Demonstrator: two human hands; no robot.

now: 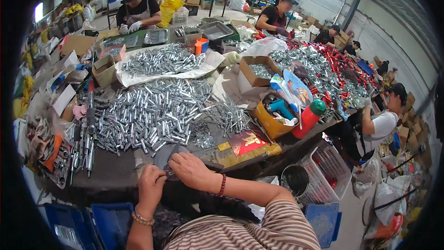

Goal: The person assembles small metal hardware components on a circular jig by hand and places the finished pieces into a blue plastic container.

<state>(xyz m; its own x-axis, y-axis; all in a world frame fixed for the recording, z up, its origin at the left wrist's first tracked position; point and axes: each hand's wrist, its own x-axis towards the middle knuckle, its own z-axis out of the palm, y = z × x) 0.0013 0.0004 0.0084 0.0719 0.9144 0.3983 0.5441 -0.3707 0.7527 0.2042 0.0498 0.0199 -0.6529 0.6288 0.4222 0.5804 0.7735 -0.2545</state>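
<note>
My left hand (151,185), with beaded bracelets at the wrist, is closed in a pinch at the table's near edge. Close beside it on the right, my right hand (188,170) is closed too, its fingertips almost meeting the left ones. Something small and dark shows between them, too small to name. Just behind the fingers is a grey rounded plate (163,158), partly covered by my right hand. Beyond it spreads a big heap of shiny metal tubes (143,115). Long thin metal pins (230,116) and a small pile of short metal pieces (202,136) lie to its right.
A yellow bucket (274,122) of tools and a red bottle with a green cap (310,119) stand at right. Long screwdriver-like tools (89,146) lie at left. Blue crates (113,222) and a white basket (327,171) sit below the table. Several co-workers (138,11) sit around.
</note>
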